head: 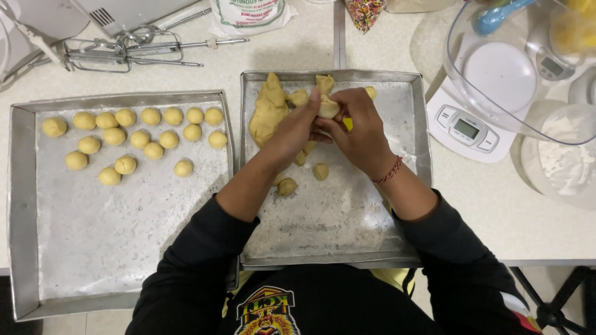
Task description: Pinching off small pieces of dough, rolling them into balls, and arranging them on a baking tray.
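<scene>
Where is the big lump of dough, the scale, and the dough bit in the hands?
big lump of dough (268,111): head view, its middle.
scale (465,129): head view, its display panel.
dough bit (328,109): head view, part showing between the fingers.

pale counter (298,49), two metal trays (22,205), kitchen scale (462,127)

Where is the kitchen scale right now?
In the head view, the scale sits on the counter right of the dough tray, partly under a clear bowl.

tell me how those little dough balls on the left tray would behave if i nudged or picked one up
The dough balls look round, so a nudge would probably roll them across the flat left tray. They seem soft, likely denting under a firm pinch, and light.
</scene>
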